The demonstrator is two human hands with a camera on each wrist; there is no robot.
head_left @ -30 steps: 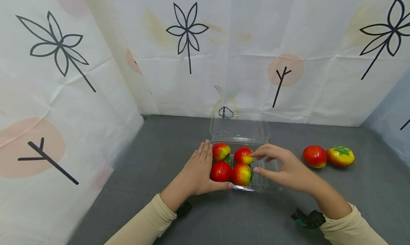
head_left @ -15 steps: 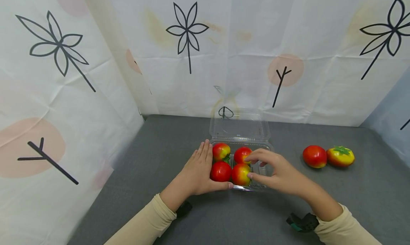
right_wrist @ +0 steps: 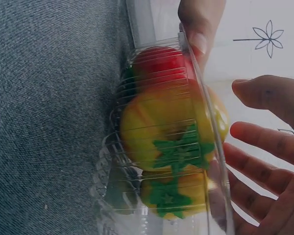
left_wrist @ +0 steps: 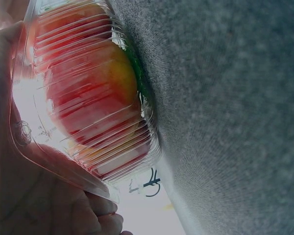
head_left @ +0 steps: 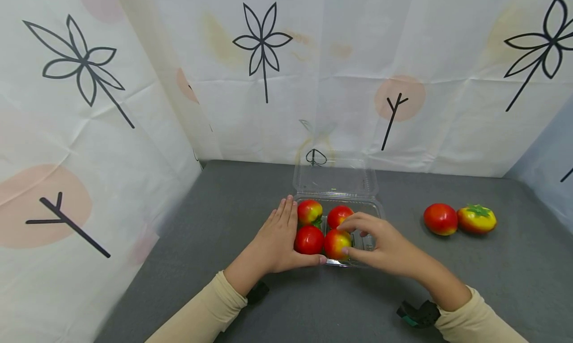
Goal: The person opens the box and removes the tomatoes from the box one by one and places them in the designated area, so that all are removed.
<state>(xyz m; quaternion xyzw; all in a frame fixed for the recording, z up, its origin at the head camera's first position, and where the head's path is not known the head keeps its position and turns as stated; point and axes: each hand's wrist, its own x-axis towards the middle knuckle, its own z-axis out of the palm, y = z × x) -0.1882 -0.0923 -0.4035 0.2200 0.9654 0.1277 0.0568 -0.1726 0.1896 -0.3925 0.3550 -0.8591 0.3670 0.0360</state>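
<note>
Only the head view is showing two loose red-and-yellow plastic tomatoes [head_left: 458, 219] near the grey desk's [head_left: 224, 203] right edge — left hand [head_left: 279, 238] pressing flat against the clear plastic clamshell box [head_left: 371, 203], right hand [head_left: 385, 243] hovering half-open at a yellow-red tomato inside [head_left: 336, 244].

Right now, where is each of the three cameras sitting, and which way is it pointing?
Head: worn on the head, looking forward and down at the grey table, the clear box of tomatoes, both hands and sleeves.
Left wrist: low beside the box's ribbed wall, looking along the table; the left hand shows against the plastic.
Right wrist: low at the box's other side, facing the near tomato; the right hand hovers open.
Shared: all three show the box and tomatoes.
</note>
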